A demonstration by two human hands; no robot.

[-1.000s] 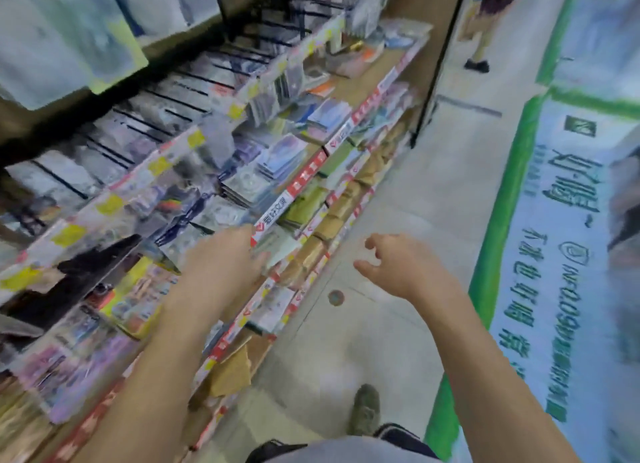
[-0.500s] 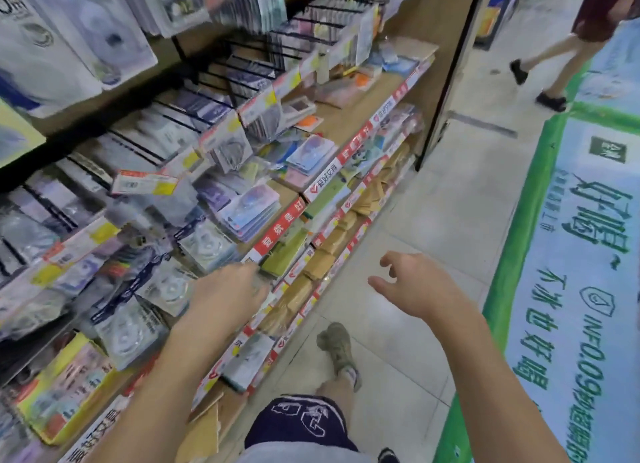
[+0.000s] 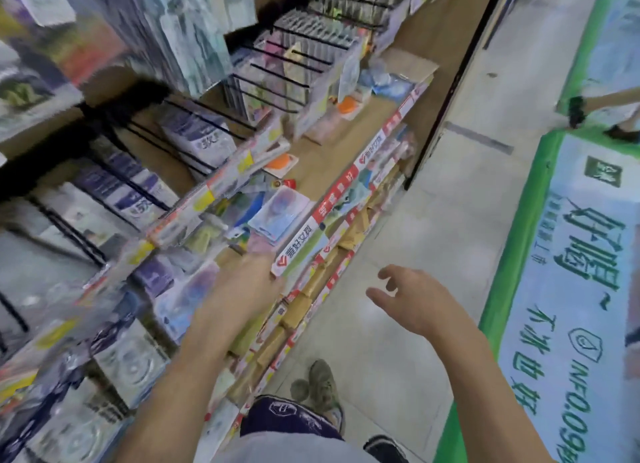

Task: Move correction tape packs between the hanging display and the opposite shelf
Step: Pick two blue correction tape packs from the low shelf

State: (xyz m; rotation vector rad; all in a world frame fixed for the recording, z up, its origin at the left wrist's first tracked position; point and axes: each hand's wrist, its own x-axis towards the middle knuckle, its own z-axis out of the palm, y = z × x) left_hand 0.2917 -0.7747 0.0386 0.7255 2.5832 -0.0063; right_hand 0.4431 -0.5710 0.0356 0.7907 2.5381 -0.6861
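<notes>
Shelf-edge strip (image 3: 298,251): white panel with a red logo and four red Chinese characters, not legible with certainty; red panels farther along carry white characters, blurred. Floor banner (image 3: 568,289), right: large green Chinese script, unread, and "INF0.09" near its near end. Purple hanging packs (image 3: 204,140), left: one white character, blurred.

One head-worn camera looked forward and down, close over both forearms, shelf (image 3: 349,182) left, floor (image 3: 433,220) right.
</notes>
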